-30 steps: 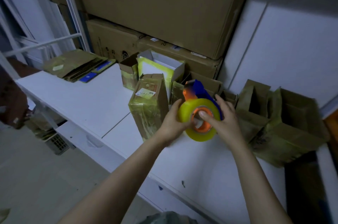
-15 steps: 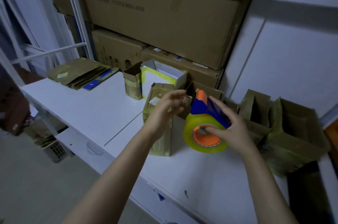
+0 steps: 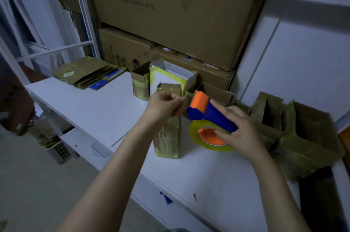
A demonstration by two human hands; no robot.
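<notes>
Sealing step. The right hand (image 3: pixel 238 133) grips the tape dispenser (image 3: pixel 210 118) just right of the upright carton (image 3: pixel 167 140), mid-bench (image 3: pixel 94 110). The left hand (image 3: pixel 164 108) pinches at the carton's top, presumably on the tape end, which is itself indistinct. The next move calls for drawing the strip taut across the flaps.

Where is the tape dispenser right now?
Head view, right of centre: the right hand holds the tape dispenser right of the upright taped box on the white table.
</notes>
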